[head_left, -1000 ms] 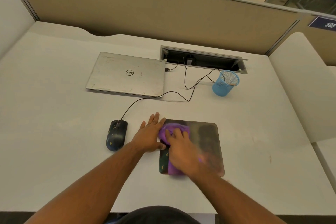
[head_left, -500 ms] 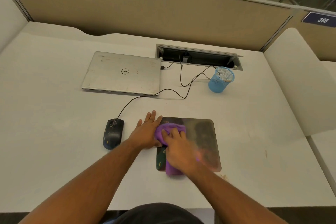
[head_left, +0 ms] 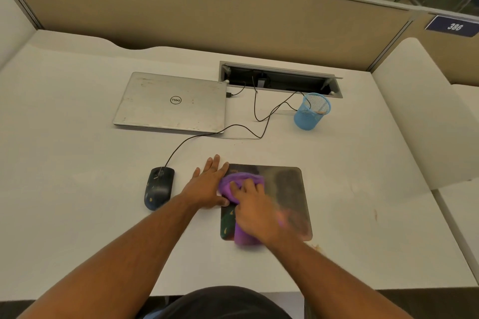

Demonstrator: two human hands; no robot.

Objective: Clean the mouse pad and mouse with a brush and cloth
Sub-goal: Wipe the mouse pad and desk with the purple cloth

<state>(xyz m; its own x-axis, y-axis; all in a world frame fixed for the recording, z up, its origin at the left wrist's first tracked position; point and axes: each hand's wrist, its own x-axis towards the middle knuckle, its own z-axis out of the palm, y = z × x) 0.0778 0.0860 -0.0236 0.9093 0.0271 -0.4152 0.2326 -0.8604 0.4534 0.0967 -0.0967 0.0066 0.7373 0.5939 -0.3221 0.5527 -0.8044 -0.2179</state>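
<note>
A dark mouse pad (head_left: 287, 194) lies on the white desk near its front edge. My right hand (head_left: 255, 212) presses a bunched purple cloth (head_left: 234, 182) onto the pad's left half, fingers curled into the cloth. My left hand (head_left: 207, 184) lies flat, fingers straight, on the desk at the pad's left edge, thumb touching the pad. A black wired mouse (head_left: 158, 187) with small speckles sits left of my left hand, apart from it. No brush is in view.
A closed silver laptop (head_left: 171, 103) lies behind the mouse, with the mouse cable (head_left: 197, 137) looping to it. A blue mesh cup (head_left: 311, 111) stands at the back right beside an open cable tray (head_left: 280, 80). Tan partitions (head_left: 233, 13) wall the desk.
My right hand with the cloth has stayed on the pad's left half with slight wiping motion. The view has shifted a little. My left hand has not moved.
</note>
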